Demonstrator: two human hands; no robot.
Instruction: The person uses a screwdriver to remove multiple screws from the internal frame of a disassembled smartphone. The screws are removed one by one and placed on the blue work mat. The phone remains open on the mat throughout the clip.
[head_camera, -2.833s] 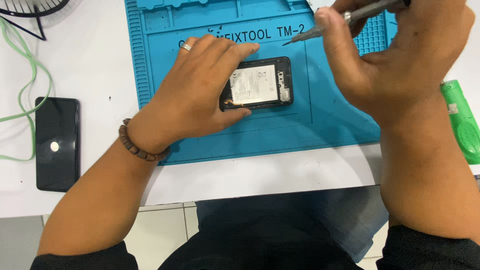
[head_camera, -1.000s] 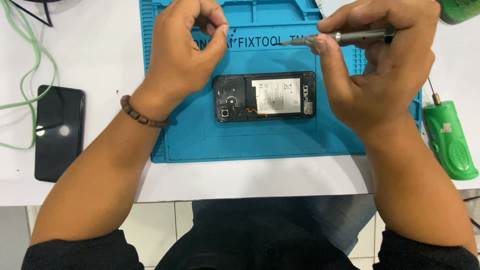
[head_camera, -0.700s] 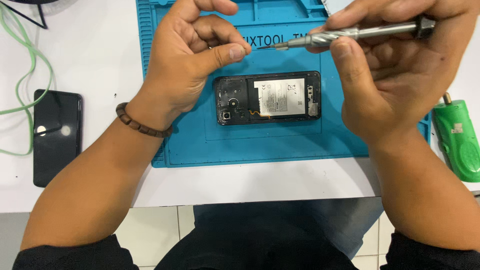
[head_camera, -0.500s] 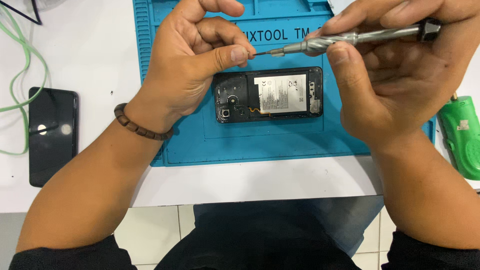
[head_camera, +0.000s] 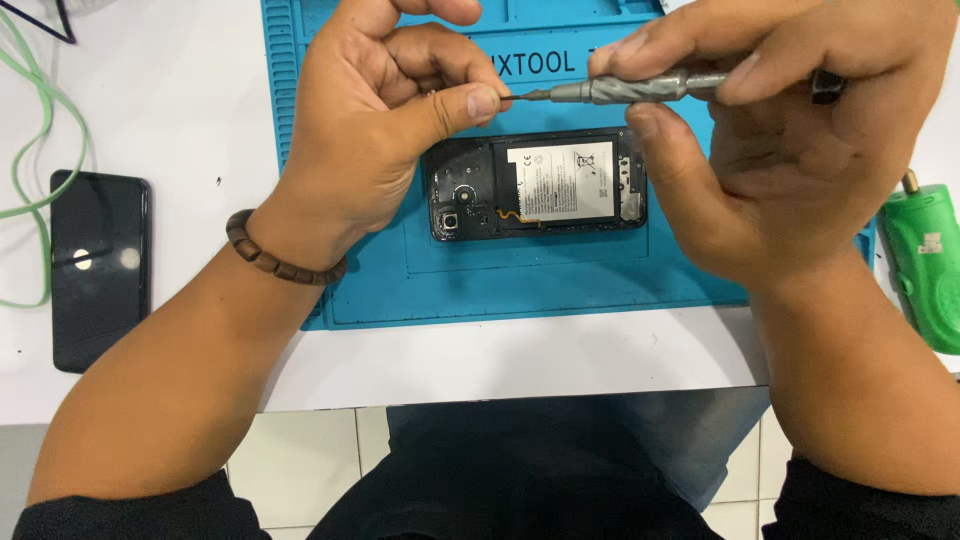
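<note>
An opened black phone (head_camera: 538, 185) with its white-labelled battery showing lies flat on the blue repair mat (head_camera: 500, 285). Above it, my right hand (head_camera: 790, 140) holds a grey metal screwdriver (head_camera: 640, 88) level, tip pointing left. My left hand (head_camera: 385, 120) hovers over the mat's left part, thumb and fingers pinched right at the screwdriver's tip; whether something tiny sits between the fingertips is too small to tell. A brown bead bracelet (head_camera: 275, 258) circles my left wrist.
A black phone back panel (head_camera: 98, 265) lies on the white table at the left, beside a looping green cable (head_camera: 40, 130). A green tool (head_camera: 925, 265) rests at the right edge. The table's front edge runs below the mat.
My left hand left the phone and rose to the screwdriver's tip. My right hand brought the screwdriver level above the phone. The view shifted closer.
</note>
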